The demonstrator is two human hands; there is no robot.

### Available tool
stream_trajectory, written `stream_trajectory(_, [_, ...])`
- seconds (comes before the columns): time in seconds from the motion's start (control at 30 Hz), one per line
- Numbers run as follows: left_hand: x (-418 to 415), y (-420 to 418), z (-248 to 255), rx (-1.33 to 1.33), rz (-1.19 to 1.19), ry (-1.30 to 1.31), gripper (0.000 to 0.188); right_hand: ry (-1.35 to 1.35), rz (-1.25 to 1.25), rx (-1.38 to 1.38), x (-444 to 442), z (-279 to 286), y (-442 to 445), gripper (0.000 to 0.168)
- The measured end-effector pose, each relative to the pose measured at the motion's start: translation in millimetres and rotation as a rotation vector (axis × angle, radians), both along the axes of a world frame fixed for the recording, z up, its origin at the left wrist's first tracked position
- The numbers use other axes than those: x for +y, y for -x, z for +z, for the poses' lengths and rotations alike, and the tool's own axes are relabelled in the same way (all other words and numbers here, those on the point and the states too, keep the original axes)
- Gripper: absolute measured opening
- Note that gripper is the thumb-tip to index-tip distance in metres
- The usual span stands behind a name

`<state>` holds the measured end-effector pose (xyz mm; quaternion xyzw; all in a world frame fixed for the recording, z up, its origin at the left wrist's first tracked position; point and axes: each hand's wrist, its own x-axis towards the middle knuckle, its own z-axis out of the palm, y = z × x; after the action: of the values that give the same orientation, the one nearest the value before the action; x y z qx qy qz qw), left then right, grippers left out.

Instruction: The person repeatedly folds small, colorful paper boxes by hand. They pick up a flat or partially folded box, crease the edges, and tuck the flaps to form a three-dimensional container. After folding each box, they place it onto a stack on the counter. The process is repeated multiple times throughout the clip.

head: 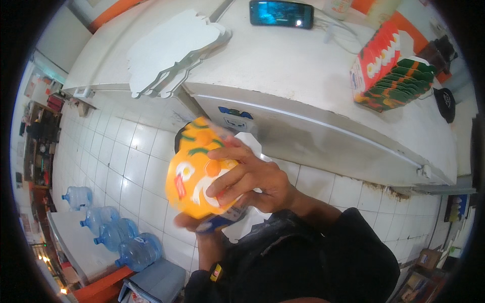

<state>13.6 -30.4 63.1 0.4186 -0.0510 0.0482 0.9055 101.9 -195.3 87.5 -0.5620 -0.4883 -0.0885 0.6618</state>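
Between both hands, above the tiled floor in front of the white counter, is a yellow printed paperboard carton (197, 170) with egg and fork pictures and white inner flaps. My right hand (254, 178) grips its right side, fingers bent over the printed face. Below its lower left edge, my left hand (189, 221) supports it, blurred and partly hidden by the board. A pile of flat die-cut cartons (174, 49), white side up, overhangs the counter edge. At the right, folded red and green cartons (394, 75) stand nested together.
The white counter (288, 64) has a lit phone (281, 14), a cable (341, 34) and a dark cap (444, 105) on it. Several blue water jugs (140, 250) lie on their sides at the lower left, near a grey plastic bin (159, 280).
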Motion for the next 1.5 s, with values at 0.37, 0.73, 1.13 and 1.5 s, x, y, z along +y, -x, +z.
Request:
stream_trajectory(0.37, [-15.8,2.3,41.4,0.241,0.445,-0.348,0.055,0.011,-0.12,0.18,-2.2,-17.1,0.0,0.016])
stream_trajectory(0.73, [-37.3,-5.4,29.9,0.183,0.584,-0.532,0.038,-0.087,-0.413,-0.042,0.7,-31.4,-6.7,0.02])
stream_trajectory(1.13, [-17.1,1.9,15.0,0.141,0.467,-0.471,0.053,-0.026,-0.139,0.117,-8.1,-26.2,-20.0,0.016])
stream_trajectory(1.5, [-2.8,16.0,14.6,0.234,0.195,-0.396,0.078,0.14,-0.256,0.328,-11.3,-27.1,-15.0,0.041])
